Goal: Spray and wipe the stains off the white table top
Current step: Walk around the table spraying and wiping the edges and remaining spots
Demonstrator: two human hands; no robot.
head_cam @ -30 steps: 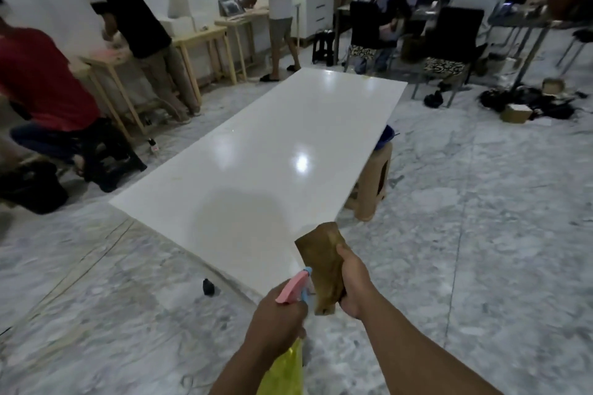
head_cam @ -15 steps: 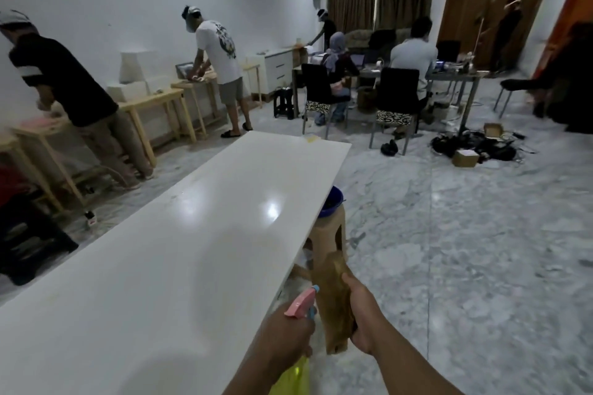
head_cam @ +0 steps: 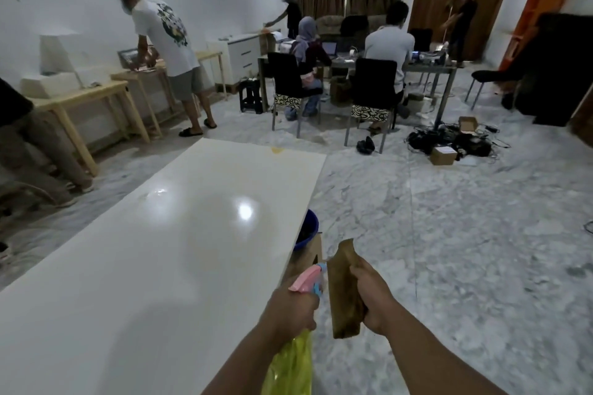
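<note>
I am gripping the light yellow spray bottle (head_cam: pixel 290 365) in my left hand (head_cam: pixel 290 309) by its neck under the pink trigger (slippery plastic, probably), my right hand (head_cam: pixel 373 301) pinching the limp brown cloth (head_cam: pixel 345 292), both at lower centre beside the glossy white counter (head_cam: pixel 167 253), its yellowish stain (head_cam: pixel 276 150) at the far end.

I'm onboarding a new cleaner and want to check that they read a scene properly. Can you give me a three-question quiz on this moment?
1. True or false: the left hand holds the spray bottle.
2. What does the right hand grip? A) sponge B) brown cloth C) brush
3. Fill in: a yellowish stain shows near the ___ end of the white table top.

Key: 1 true. 2 B, the brown cloth. 3 far.
</note>
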